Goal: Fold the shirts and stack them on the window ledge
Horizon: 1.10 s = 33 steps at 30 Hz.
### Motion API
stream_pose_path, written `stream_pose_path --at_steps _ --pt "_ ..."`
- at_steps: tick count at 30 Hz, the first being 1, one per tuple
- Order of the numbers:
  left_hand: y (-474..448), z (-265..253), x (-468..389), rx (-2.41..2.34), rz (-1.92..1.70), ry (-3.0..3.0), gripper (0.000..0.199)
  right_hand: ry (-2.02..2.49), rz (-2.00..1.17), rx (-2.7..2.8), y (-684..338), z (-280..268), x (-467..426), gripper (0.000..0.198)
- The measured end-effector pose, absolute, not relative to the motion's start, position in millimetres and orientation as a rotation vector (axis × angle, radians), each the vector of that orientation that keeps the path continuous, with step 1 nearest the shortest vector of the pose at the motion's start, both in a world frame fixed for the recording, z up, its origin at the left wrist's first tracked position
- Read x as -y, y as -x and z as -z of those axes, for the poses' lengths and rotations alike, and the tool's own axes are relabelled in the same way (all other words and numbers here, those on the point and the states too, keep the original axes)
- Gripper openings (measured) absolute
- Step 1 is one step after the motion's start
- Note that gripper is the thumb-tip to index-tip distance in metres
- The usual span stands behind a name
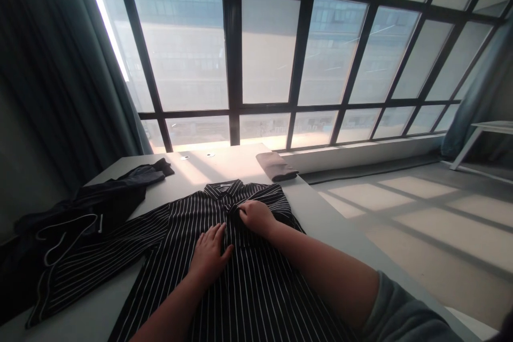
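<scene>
A black shirt with thin white stripes [184,235] lies spread on the white table, its collar [223,188] at the far end and one sleeve stretched out to the left. My left hand [209,254] rests on the shirt front with its fingers extended and holds nothing. Just below the collar, my right hand [256,217] pinches the shirt's front, and the cloth bunches up around its fingertips. The right sleeve is mostly hidden behind my right forearm.
Dark clothing [116,189] with a white cord [86,224] is heaped at the table's left. A folded grey-brown cloth [277,165] sits by the far right edge of the white table [324,219]. Dark curtains [64,64] hang left of the windows; another white table [492,126] stands far right.
</scene>
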<state>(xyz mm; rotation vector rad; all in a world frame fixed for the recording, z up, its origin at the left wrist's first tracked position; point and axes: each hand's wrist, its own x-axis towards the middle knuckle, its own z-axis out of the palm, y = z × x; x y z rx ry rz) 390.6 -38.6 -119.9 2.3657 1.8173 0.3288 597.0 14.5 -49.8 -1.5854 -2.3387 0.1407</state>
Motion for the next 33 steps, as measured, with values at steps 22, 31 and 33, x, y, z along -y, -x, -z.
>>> stream_pose_path --at_steps 22,31,33 --pt "-394.1 105.8 45.8 -1.659 -0.221 -2.428 0.057 2.097 -0.266 2.256 -719.8 113.9 -37.6 0.076" --pt "-395.7 105.0 47.4 -1.743 -0.19 -2.4 0.057 2.245 -0.185 2.093 -691.2 99.4 -103.2 0.08" --pt "-395.9 104.6 47.1 -1.797 -0.177 -2.37 0.057 2.289 -0.239 2.049 -682.5 103.4 -117.5 0.082"
